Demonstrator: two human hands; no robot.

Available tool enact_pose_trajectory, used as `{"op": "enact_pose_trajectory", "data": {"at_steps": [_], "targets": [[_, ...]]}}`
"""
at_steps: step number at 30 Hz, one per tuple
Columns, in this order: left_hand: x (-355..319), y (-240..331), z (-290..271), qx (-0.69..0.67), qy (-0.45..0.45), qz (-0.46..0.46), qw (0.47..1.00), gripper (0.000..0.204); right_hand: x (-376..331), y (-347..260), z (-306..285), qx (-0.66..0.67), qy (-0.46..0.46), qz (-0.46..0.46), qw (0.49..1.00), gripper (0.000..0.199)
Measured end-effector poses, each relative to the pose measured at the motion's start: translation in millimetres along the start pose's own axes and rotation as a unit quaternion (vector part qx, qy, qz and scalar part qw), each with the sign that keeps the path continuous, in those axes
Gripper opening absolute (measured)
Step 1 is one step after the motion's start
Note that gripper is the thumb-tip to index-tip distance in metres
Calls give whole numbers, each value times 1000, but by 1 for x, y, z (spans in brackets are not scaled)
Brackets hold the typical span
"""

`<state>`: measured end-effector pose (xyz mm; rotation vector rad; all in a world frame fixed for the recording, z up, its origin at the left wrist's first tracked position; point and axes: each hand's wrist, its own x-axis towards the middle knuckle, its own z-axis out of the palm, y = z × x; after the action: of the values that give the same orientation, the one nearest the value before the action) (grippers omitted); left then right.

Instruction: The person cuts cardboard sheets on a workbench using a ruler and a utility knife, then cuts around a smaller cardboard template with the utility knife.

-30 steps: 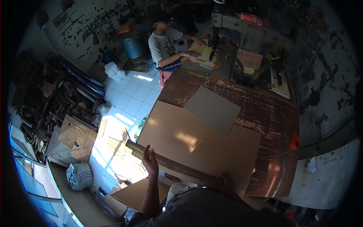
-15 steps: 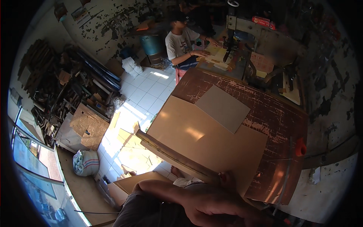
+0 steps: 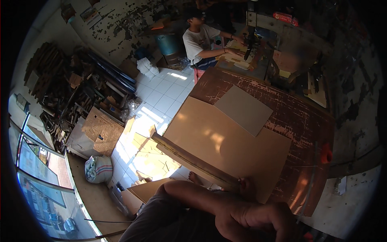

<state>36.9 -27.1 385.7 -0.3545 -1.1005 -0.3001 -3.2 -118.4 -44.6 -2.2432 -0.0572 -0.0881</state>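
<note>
A large brown board (image 3: 193, 121) lies on the worn red-brown table (image 3: 298, 125), partly under a smaller grey sheet (image 3: 245, 109). Along the board's near edge runs a long, narrow brown strip (image 3: 193, 158). My left hand (image 3: 247, 188) is at the strip's right end, small and shadowed, its fingers curled in and closed; what they hold is too dark to name. My left forearm crosses from the left above my dark-clad legs. Close to the lower edge, my right hand (image 3: 264, 220) is large and bent, with its fingers mostly lost in shadow.
Across the table a co-worker (image 3: 203, 42) handles pale sheets (image 3: 238, 60) at a machine (image 3: 252, 44). Offcuts (image 3: 155, 155) litter the tiled floor on the left, beside a stuffed sack (image 3: 98, 169) and a scrap-wood pile (image 3: 60, 92). An orange-red object (image 3: 325, 154) sits at the table's right edge.
The whole view has shifted slightly, so the scene sits further right and higher. My right hand has risen a little. My left hand stays by the strip's end.
</note>
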Motion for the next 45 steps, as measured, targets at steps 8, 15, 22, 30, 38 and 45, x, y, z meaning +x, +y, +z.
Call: {"op": "enact_pose_trajectory", "data": {"at_steps": [8, 15, 22, 30, 38, 45], "targets": [[-3, 13, 6, -25, 7, -119, 993, 31, -4, 1, 1, 23, -30, 59, 998, 19], [1, 9, 2, -30, -21, -61, 997, 31, -3, 7, 1, 9, -49, 63, 997, 18], [-7, 18, 5, -36, -9, -62, 997, 38, -5, -3, -2, -15, -21, 49, 998, 17], [-34, 99, -13, 18, 101, -338, 936, 33, -8, 10, 4, -30, -50, 25, 998, 18], [-191, 203, -67, 690, 438, -366, 445, 23, 9, -10, -6, -32, -54, 7, 998, 17], [-348, 347, -70, 879, 388, -271, 59, 43, 2, -4, -9, -55, -79, 13, 995, 21]]}}
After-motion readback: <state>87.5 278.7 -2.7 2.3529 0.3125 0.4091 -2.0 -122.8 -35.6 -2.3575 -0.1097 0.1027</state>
